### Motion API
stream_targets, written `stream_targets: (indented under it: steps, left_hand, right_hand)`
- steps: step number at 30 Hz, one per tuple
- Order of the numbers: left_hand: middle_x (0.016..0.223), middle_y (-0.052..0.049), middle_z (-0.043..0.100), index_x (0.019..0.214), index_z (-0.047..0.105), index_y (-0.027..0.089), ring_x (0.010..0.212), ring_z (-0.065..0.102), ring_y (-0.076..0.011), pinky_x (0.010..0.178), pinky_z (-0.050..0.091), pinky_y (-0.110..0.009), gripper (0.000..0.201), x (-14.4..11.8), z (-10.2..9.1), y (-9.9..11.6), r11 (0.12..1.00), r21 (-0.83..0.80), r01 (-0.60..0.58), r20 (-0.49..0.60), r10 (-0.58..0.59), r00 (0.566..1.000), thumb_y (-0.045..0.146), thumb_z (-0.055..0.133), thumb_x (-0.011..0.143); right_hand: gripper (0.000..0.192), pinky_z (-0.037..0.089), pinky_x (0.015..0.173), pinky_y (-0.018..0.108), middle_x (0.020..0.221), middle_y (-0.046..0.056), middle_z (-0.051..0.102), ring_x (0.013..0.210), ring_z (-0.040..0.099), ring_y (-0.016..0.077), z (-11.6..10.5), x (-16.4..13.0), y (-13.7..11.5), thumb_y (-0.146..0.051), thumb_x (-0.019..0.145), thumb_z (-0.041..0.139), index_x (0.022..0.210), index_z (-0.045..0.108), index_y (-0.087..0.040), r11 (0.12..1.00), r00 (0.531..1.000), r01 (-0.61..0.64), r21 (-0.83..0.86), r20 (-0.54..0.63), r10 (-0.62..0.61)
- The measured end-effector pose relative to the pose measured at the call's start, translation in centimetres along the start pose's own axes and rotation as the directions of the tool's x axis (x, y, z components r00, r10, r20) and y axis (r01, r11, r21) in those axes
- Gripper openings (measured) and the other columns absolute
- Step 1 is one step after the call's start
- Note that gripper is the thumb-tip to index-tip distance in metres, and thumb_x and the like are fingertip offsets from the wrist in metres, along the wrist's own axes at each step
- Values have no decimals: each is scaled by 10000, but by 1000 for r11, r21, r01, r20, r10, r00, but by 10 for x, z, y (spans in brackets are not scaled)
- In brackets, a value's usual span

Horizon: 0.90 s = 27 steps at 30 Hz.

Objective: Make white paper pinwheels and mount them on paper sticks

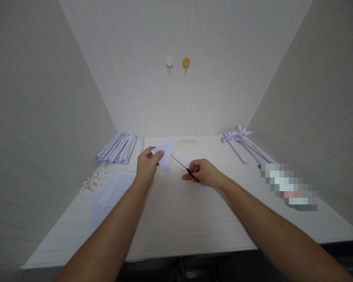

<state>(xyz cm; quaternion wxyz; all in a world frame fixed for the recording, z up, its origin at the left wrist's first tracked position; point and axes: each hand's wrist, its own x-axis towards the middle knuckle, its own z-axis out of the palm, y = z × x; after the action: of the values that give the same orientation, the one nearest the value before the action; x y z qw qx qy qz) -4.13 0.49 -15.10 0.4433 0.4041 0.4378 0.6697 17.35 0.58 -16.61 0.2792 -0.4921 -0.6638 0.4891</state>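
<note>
Your desk (176, 219) is a pale wood-grain top set in a white-walled booth, and the folded white paper (166, 153) near the middle of its far half is the thing to place everything by. To the left of that paper, against the back wall, lies a bundle of rolled paper tubes (117, 149), side by side. Nearer you than the tubes, by the left wall, sits a small heap of pale scraps (92, 182), and beside it flat sheets of paper (111, 196) lie on the desk, partly under your left forearm. To the right of the folded paper, well apart from it, rest several paper pinwheels on sticks (242, 143), heads toward the back wall. Nearer you than the pinwheels is a blurred-out object I cannot make out. High above the folded paper, on the back wall, are two hooks — one white (169, 62), one yellow (186, 63).

Nothing stands between your hands and the paper.

Your left hand (146, 166) is closed on the folded paper, pinching its lower left edge so the triangle points up and away. Your right hand (204, 172) is curled around the handles of the scissors (184, 167) — their thin blades reach to the paper's right edge; I cannot tell whether the blades are parted.
</note>
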Motion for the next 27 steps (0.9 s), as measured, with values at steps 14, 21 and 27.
stream_targets:
  steps: [14,21,27]
  left_hand:
    - [861,-96,797,861,776,130,804,731,-228,773,543,-349,398,-6,4,2,980,-156,125,85,-113,990,306,931,539]
    - [857,-93,801,863,786,127,820,741,-233,788,549,-346,394,-6,5,3,977,-173,127,102,-110,989,305,939,546]
    - [785,-89,788,825,789,128,749,728,-228,737,545,-351,388,-5,4,-1,982,-136,128,98,-115,988,364,941,557]
  right_hand:
    - [600,260,430,228,475,-74,543,439,404,79,9,1,1,-605,488,930,598,484,-219,999,1000,17,39,-4,-17]
    - [607,252,431,227,472,-80,529,435,392,78,12,2,4,-623,506,912,599,463,-224,999,1000,28,46,-7,-28]
    - [572,242,429,229,489,-73,545,443,385,81,12,6,12,-585,539,917,611,482,-221,998,998,52,17,-21,-52]
